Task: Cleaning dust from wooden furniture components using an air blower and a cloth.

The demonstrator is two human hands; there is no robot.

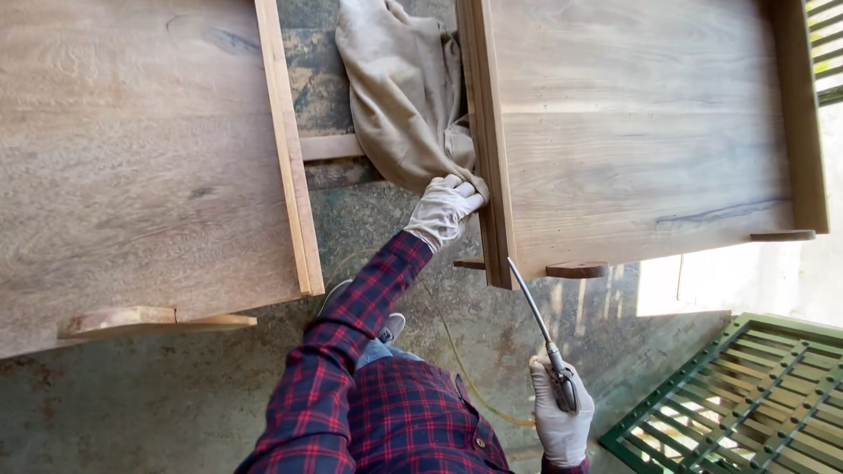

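My left hand (443,209), in a white glove, grips a beige cloth (402,92) and presses it against the edge of the right wooden panel (641,132). The cloth hangs up along the gap between the two panels. My right hand (560,414), also gloved, holds an air blow gun (544,342) with a long thin metal nozzle. The nozzle tip points up toward the lower left corner of the right panel. A thin yellowish hose (465,377) runs from the gun across the floor.
A second large wooden panel (132,158) with a raised edge strip lies at the left. Both panels rest on wooden blocks above a stained concrete floor (158,404). A green metal grille (746,395) lies at the lower right.
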